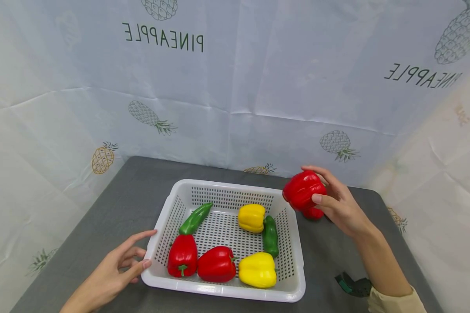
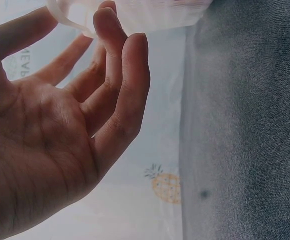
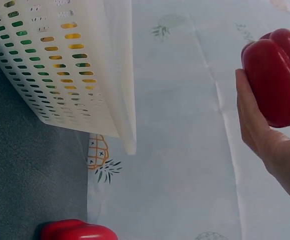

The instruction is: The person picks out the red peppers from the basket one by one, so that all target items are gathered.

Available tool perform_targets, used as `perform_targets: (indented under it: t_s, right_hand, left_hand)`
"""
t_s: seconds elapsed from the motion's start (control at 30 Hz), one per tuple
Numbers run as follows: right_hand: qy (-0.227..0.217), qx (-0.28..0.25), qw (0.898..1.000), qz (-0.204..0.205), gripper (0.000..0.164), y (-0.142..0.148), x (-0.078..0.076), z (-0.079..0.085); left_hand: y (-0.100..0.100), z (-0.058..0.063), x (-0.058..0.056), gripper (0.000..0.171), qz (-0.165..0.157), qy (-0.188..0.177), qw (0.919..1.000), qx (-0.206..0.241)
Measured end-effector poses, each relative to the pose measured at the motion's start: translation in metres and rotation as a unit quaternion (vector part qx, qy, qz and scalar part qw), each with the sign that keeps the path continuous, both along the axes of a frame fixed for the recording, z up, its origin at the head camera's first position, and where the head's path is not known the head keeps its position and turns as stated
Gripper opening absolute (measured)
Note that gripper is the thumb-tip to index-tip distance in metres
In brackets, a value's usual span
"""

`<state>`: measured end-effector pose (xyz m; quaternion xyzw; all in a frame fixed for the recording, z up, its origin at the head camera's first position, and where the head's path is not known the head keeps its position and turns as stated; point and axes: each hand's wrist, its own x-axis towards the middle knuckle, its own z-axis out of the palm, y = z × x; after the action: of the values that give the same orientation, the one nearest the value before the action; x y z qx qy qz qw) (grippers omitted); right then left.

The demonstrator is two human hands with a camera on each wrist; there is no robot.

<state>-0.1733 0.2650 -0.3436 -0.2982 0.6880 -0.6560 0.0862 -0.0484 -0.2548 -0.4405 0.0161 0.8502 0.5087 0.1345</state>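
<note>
Red pepper (image 1: 303,190) gripped by right hand (image 1: 344,209), far right; basket rim (image 1: 219,290) held by left hand (image 1: 112,268); rim should be cleared.

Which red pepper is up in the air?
The red pepper gripped by the right hand, above the gray table. The other red ones aren't held: two lie inside the white basket, one rests on the table.

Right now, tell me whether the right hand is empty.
No, the right hand grips a red bell pepper in the head view.
</note>
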Motion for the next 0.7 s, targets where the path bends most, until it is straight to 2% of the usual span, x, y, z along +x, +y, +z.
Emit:
perform_targets:
  t_s: [0.13,0.43,0.57,0.7]
  right_hand:
    - [-0.013,-0.006,1.000,-0.010,0.065,0.0012,0.0009,0.0005]
    - [-0.044,-0.055,0.998,-0.005,0.061,0.0027,-0.0002,-0.0016]
    - [-0.065,-0.054,0.996,-0.007,0.062,0.0017,0.0016,-0.0003]
    - [-0.077,-0.055,0.995,0.013,0.064,0.0005,0.0031,0.0027]
  left_hand:
    - [0.0002,0.0001,0.0003,0.078,0.002,0.000,1.0000,0.001]
    - [-0.0001,0.0007,0.0009,0.076,-0.004,0.007,1.0000,-0.002]
    - [0.0006,0.0013,0.0008,0.076,-0.001,0.002,1.0000,-0.003]
    - [0.0008,0.0013,0.0007,0.076,0.002,-0.004,1.0000,-0.002]
